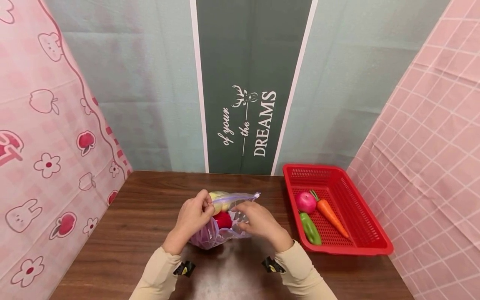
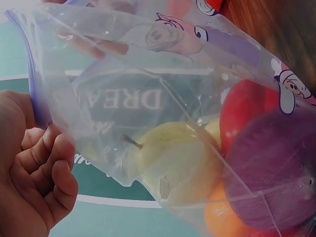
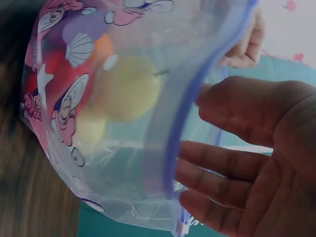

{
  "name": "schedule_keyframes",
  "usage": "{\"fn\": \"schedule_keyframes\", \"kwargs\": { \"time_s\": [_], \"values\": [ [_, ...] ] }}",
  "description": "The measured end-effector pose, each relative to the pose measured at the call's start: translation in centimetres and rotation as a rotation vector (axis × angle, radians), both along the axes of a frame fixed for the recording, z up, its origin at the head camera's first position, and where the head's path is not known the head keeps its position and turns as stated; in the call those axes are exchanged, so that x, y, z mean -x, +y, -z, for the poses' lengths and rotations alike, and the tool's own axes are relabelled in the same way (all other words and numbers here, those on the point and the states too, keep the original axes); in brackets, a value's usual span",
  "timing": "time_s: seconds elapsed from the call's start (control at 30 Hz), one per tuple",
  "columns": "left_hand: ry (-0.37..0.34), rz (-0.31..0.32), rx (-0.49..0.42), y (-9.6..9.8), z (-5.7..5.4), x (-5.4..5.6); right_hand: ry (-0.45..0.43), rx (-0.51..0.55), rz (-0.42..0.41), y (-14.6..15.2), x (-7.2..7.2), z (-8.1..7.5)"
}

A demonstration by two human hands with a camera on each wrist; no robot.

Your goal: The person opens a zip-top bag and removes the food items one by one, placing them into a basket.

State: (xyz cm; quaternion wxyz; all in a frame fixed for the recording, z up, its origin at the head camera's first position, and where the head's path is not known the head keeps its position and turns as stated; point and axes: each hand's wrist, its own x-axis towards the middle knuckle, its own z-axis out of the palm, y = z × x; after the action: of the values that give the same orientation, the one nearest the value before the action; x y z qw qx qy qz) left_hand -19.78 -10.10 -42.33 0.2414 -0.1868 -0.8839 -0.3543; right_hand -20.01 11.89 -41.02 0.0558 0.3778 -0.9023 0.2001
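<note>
A clear zip bag point(image 1: 213, 237) with purple zip edges and cartoon prints is on the table, its mouth spread apart. My left hand point(image 1: 194, 211) pinches one edge of the mouth between thumb and curled fingers. My right hand point(image 1: 258, 221) is at the other edge, its fingers point(image 3: 217, 170) loosely extended and the fingertips at the purple zip strip point(image 3: 185, 108). Inside the bag are a yellow-green pear-like fruit point(image 2: 180, 160) with a stem, a round purple vegetable point(image 2: 271, 170), a smooth red piece point(image 2: 242, 108) and an orange point(image 2: 224, 217).
To the right stands a red perforated basket point(image 1: 369, 221). It holds a pink round vegetable point(image 1: 305, 202), a carrot point(image 1: 331, 216) and a green pepper point(image 1: 310, 229). Dark wooden table point(image 1: 123, 233) surrounds the bag, with fabric walls behind and at both sides.
</note>
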Motion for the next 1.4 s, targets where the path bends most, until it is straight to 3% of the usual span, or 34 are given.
{"fn": "schedule_keyframes", "kwargs": {
  "time_s": [0.2, 0.5, 0.9, 1.4],
  "values": [
    [0.031, 0.000, 0.016, -0.2, 0.1, 0.1, 0.027, -0.040, -0.010, -1.5, 0.0, 0.3],
    [0.086, -0.020, 0.038, -0.4, -0.1, 0.2, -0.064, -0.115, -0.032, -3.5, 1.3, 2.2],
    [0.077, -0.020, 0.029, -0.6, 0.2, 0.3, -0.112, -0.204, -0.063, -5.1, 2.7, 4.8],
    [0.065, 0.009, 0.022, -0.6, 0.3, 0.4, -0.107, -0.278, -0.012, -6.0, 3.3, 6.9]
  ]
}}
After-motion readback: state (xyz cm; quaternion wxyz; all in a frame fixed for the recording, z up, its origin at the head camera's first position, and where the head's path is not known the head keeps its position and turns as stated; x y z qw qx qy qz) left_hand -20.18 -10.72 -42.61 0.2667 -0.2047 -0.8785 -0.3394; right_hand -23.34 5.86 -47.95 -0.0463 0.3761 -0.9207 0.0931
